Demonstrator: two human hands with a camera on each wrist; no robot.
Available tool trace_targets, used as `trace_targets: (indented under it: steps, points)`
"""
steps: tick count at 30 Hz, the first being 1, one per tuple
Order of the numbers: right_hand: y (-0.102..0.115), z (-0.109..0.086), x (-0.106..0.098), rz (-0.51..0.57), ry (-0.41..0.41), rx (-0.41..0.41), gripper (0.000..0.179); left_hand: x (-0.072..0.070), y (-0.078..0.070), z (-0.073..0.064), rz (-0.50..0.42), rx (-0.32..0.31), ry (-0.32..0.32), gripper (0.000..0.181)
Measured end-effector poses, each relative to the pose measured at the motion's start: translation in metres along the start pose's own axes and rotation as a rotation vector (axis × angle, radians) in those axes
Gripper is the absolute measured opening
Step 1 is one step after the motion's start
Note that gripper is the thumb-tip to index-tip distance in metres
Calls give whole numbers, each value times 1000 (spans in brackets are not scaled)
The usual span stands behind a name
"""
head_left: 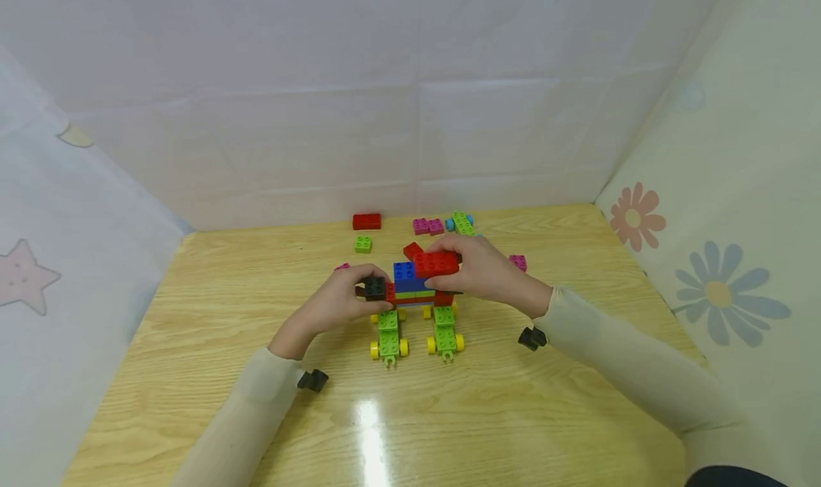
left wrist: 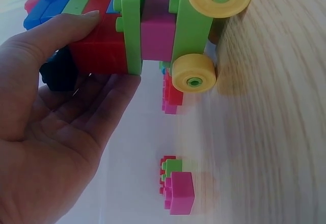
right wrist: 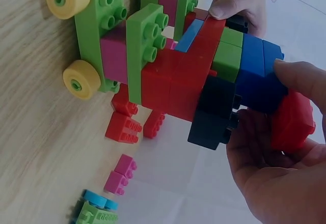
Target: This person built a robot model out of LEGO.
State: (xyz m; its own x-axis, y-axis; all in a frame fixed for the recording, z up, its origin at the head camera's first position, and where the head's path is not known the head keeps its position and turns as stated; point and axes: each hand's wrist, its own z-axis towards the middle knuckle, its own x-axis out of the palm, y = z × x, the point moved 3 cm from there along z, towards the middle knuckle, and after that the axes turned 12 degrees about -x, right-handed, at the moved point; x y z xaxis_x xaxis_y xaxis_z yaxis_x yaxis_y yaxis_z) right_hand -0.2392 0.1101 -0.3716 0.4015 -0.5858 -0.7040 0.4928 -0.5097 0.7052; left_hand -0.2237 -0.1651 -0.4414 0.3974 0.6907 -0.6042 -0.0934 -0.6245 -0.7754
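Observation:
A toy-brick vehicle [right wrist: 173, 89] stands on two green wheeled bases [head_left: 388, 341] with yellow wheels. Its upper body stacks red, green and blue bricks [head_left: 404, 277], with a black brick [head_left: 375, 289] at the left and another black brick [right wrist: 214, 114] at the right. My left hand [head_left: 333, 301] grips the vehicle's left side, thumb across the red bricks [left wrist: 99, 53] and fingers around the far side. At the top, my right hand [head_left: 484, 269] holds a red brick [head_left: 436, 264] against the blue bricks, its thumb touching them. Part of the red brick is hidden behind that hand.
Behind the vehicle lie a red brick [head_left: 367, 222], a green brick [head_left: 363, 244], pink bricks [head_left: 428, 226] and a green base with blue wheels [head_left: 462, 222]. Another pink brick [head_left: 518, 262] lies to the right. A white sheet [head_left: 417, 137] stands along the wooden table's [head_left: 526, 401] back edge.

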Motion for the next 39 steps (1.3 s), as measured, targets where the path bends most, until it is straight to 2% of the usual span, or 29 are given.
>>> trace_targets:
  steps: [5,13,19,24,30,33,39]
  points:
    - [-2,-1,1,-3,-10,-13,54,-2,-1,-1,14,17,21,39]
    - [-8,-13,-6,14,-15,-7,48,-7,3,0,2,54,104,41]
    - [-16,-22,-15,5,1,24,50,-10,3,9,-13,97,174,34]
    - [-25,-29,-21,30,-2,31,50,-14,1,28,21,91,154,29]
    - [-33,-36,-25,62,-12,13,42,-11,4,60,133,48,34,31]
    - [-35,-40,-27,64,-23,19,43,-7,5,76,193,31,-4,32]
    - [-37,-46,-31,89,-43,36,44,-4,5,106,168,-3,-12,37]
